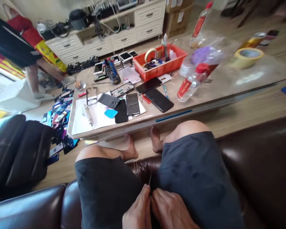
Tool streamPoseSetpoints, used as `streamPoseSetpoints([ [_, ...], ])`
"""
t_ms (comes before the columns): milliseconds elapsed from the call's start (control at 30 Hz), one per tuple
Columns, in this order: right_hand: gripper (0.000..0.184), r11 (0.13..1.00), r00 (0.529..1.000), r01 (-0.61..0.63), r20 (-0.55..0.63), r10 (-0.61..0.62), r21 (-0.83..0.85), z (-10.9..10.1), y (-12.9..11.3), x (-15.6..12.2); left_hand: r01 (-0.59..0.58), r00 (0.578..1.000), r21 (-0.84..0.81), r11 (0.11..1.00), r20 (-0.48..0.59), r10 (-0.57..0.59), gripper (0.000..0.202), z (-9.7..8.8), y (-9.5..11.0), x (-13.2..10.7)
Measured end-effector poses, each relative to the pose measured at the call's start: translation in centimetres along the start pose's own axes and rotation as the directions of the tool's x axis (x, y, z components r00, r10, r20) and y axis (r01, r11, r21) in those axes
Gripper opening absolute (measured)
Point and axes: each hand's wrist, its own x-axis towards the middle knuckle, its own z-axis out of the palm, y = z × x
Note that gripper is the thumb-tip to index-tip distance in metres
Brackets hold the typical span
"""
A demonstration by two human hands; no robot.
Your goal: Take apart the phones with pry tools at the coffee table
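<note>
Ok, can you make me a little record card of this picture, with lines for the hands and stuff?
Left hand: fingers at a thin metal pin
Right hand: right beside it, over dark shorts
Seat: brown leather sofa
Low table: black phone, orange tray
Floor: colourful flat pieces

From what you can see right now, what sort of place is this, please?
Probably a living room at home that is used for phone repair: there is a dark leather sofa, and a low table holds loose smartphones and an empty phone frame.
</note>
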Motion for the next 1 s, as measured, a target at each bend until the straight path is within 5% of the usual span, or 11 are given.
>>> streamPoseSetpoints([
  [167, 0.022, 0.997, 0.992, -0.032, -0.127, 0.024, -0.066, 1.8, 1.7, -2.5, -0.055, 0.994, -0.087, 0.995, 0.094, 0.064, 0.038, 0.8, -1.7, 0.8],
  [333, 0.029, 0.993, 0.948, 0.010, -0.316, -0.048, -0.119, 1.5, 1.6, -2.7, -0.079, 0.995, -0.145, 0.986, 0.053, 0.087, 0.038, 0.7, -2.0, 1.0],
  [567, 0.020, 0.966, 0.990, -0.112, -0.110, 0.088, -0.235, -1.7, -0.9, 0.4, -0.081, 0.992, -0.125, 0.989, 0.090, 0.092, 0.039, -0.3, 0.1, 0.8],
  [767, 0.029, 0.984, 0.985, -0.102, 0.125, 0.121, -0.149, -3.9, -0.9, 1.2, -0.070, 0.984, -0.114, 0.991, 0.158, 0.088, 0.046, -0.7, 1.6, -0.2],
  [900, 0.031, 0.975, 0.997, -0.025, 0.063, 0.040, -0.220, -3.3, -0.8, 0.6, 0.108, 0.966, -0.279, 0.954, 0.256, -0.035, 0.053, -1.2, 1.8, -0.1],
  [1000, 0.032, 0.951, 0.981, 0.092, -0.135, -0.137, -0.294, -2.7, -1.3, 0.2, 0.439, 0.886, -0.539, 0.719, 0.390, -0.249, 0.073, -2.1, 2.4, 0.5],
])
